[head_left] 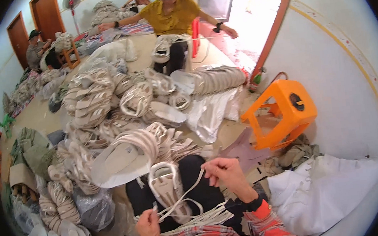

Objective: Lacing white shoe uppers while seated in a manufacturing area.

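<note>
Evidently both hands are occupied with one pale lace [189, 190]: the right hand [224, 177] pinches a length of it between thumb and fingers, raised to the right of the beige shoe upper [167, 183], while the left hand [148, 229] is curled at its near left side, thumb and forefinger closed on what looks like an end of lace. The upper itself lies on the dark-trousered lap [193, 166], its lacing edges facing up, and the lace loops across its near part. To do this lacing well, I would draw both ends out evenly, keep the strand flat through each hole and snug the loop without puckering the mesh; the slack curl over the upper could easily twist or snag. A bundle of loose laces [207, 219] lies just on the near side of the upper, so strands might tangle if they stray together.

Beyond the upper and to its left, a fanned stack of uppers [123, 162] rests against a larger heap [90, 97]. Left of the upper, a clear plastic bag [94, 210] shows something dark through its film, too blurred to identify. Farther beyond the upper, a white plastic bag [207, 116] lies slumped beside a long row of nested uppers [217, 79]; its contents, if any, are hidden.
</note>
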`<state>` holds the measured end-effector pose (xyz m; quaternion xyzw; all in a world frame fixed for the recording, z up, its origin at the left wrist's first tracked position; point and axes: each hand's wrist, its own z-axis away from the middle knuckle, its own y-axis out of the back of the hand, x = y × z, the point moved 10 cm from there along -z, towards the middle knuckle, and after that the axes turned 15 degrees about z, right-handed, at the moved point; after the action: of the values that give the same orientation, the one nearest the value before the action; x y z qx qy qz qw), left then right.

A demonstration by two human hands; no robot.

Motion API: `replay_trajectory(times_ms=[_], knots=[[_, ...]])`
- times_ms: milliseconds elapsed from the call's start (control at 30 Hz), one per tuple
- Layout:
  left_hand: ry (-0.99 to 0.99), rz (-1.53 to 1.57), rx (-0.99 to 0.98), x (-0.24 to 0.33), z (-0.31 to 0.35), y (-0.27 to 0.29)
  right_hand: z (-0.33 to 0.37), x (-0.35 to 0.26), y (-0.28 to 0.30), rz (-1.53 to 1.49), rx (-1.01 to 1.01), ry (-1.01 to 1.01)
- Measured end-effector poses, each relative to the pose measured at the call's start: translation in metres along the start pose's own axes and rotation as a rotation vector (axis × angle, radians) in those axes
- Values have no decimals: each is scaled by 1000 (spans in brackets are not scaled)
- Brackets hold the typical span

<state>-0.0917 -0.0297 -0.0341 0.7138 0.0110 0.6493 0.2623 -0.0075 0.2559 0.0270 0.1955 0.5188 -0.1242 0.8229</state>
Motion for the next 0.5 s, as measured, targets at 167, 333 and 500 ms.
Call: replay_trajectory(times_ms=[167, 333, 500], knots=[[134, 615, -164, 47, -17, -45, 8, -4, -76, 215, -117, 497], [62, 508, -188, 60, -9, -47, 6, 29, -106, -19, -222, 80], [-21, 367, -209, 67, -10, -47, 7, 33, -107, -46, -275, 45]])
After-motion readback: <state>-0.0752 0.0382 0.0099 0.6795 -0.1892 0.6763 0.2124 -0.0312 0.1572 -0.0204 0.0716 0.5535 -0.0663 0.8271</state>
